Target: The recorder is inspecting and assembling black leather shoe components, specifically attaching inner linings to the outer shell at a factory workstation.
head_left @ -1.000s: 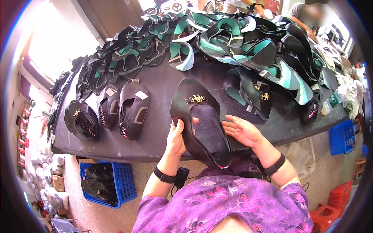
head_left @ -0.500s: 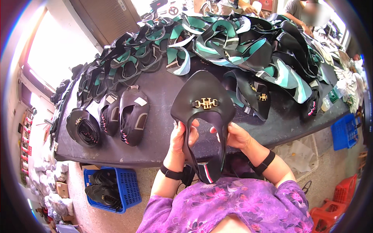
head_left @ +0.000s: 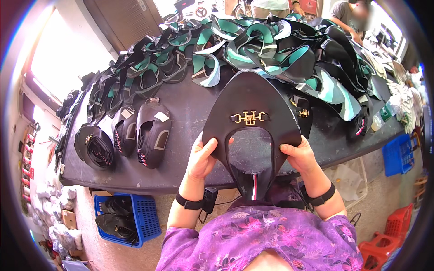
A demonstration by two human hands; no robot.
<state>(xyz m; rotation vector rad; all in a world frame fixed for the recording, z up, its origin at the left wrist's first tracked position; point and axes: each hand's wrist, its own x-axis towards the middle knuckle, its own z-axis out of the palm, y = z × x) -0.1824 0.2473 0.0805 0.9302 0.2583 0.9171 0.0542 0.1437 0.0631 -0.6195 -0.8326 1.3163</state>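
Note:
Between my hands I hold up a black shoe upper (head_left: pixel 251 97) by its two sides, above the table's near edge. It has a gold metal ornament across the vamp, a wide opening in the middle and a striped band at the heel. My left hand (head_left: pixel 202 159) grips its left side, thumb on the front; my right hand (head_left: pixel 298 155) grips the other side the same way. Most of the fingers are hidden behind the upper. Another black upper with a gold ornament (head_left: pixel 304 113) lies on the table behind it, partly covered.
A long heap of black and teal shoe uppers (head_left: pixel 253 45) covers the far side of the dark table (head_left: pixel 190 131). Nested stacks of uppers (head_left: pixel 153 131) stand at the left. Blue baskets (head_left: pixel 151 219) and red stools (head_left: pixel 379 246) are on the floor. Other people work beyond the table.
Both hands have moved apart and higher up the upper's sides, spreading it wider and holding it flatter toward me. A person across the table has shifted.

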